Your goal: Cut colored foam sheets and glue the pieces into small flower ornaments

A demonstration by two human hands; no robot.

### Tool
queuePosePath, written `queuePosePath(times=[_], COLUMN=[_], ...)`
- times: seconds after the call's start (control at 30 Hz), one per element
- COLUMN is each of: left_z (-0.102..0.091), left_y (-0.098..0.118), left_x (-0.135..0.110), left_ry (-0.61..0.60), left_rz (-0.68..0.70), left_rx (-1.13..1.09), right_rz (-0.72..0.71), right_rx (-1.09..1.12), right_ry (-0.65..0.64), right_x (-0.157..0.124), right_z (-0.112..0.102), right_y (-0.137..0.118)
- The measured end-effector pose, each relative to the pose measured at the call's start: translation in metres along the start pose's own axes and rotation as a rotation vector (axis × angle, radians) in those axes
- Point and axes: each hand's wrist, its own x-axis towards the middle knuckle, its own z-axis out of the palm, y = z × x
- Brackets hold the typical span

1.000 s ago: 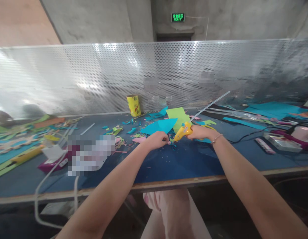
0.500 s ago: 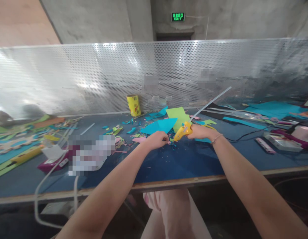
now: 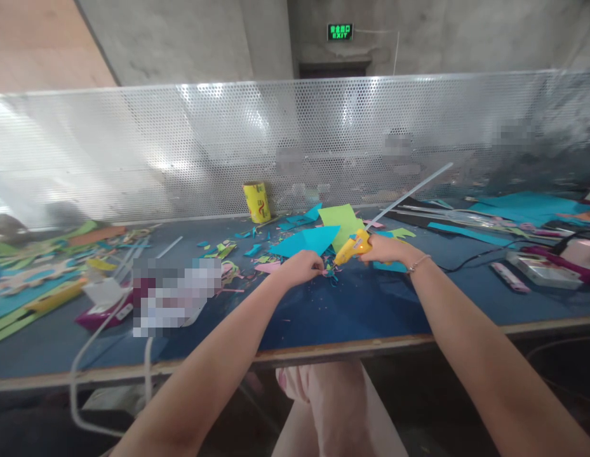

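My right hand is wrapped round a yellow glue gun; its nozzle points down and left, and a long clear glue stick juts from its back. My left hand is closed in a pinch just left of the nozzle, on something too small to make out. Small blue and green scraps show by its fingertips. Behind the hands lie a blue sheet and a light green sheet.
A yellow can-like roll stands against the perforated metal screen. Coloured sheets and cut strips cover the left. Glue sticks, blue sheets and a pink-white stick-shaped object lie right. A white cable hangs over the table edge.
My right hand has drawn the glue gun slightly right, widening the gap between its nozzle and my left fingertips. My left hand has stayed nearly in place, still pinched.
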Motion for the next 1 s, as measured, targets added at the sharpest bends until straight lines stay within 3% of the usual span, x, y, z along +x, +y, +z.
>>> queuePosePath(times=[0.57, 1.0], left_z=[0.003, 0.0026], left_y=[-0.002, -0.0016], left_x=[-0.0002, -0.0001], left_ry=[0.036, 0.048], left_rz=[-0.02, -0.061], left_rx=[-0.061, -0.117], right_rz=[-0.067, -0.147], right_rx=[-0.036, -0.198], right_ry=[0.019, 0.163], right_x=[0.0032, -0.003], right_z=[0.0034, 0.0025], right_y=[0.0032, -0.0032])
